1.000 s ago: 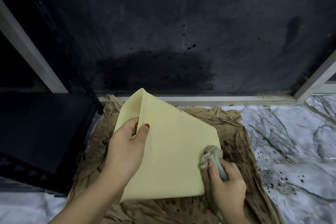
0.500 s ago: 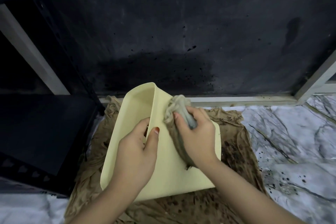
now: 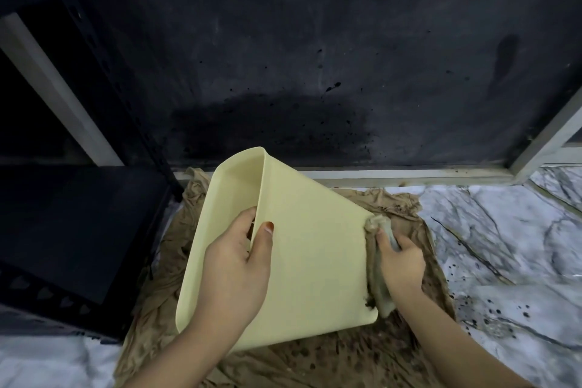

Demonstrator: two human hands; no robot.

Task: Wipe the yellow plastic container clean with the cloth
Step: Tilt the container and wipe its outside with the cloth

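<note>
Half a second back my right hand had the cloth up near the top of the container's broad side, close beside my left thumb; now it sits down at the right edge of that side, fingers curled shut around the wad. From my view the cloth is bunched into a grey-beige lump that pokes out above my knuckles at the container's right corner and trails down along the edge below my palm, pressed against the plastic. My left hand grips the yellow plastic container at its rim, thumb laid flat on the outer face and the other fingers hooked over into the opening, so the wall is pinched between them. I hold the container tilted on its side, its open mouth facing left and away from me, its broad pale face turned up toward the camera. A few dark specks cling near its lower right corner, next to the cloth. Under it lies a crumpled brown sheet, spotted with dark flecks, spread over a white marble-patterned floor. A dark wall with a wet-looking patch stands behind, and a black shelf unit sits at my left.
</note>
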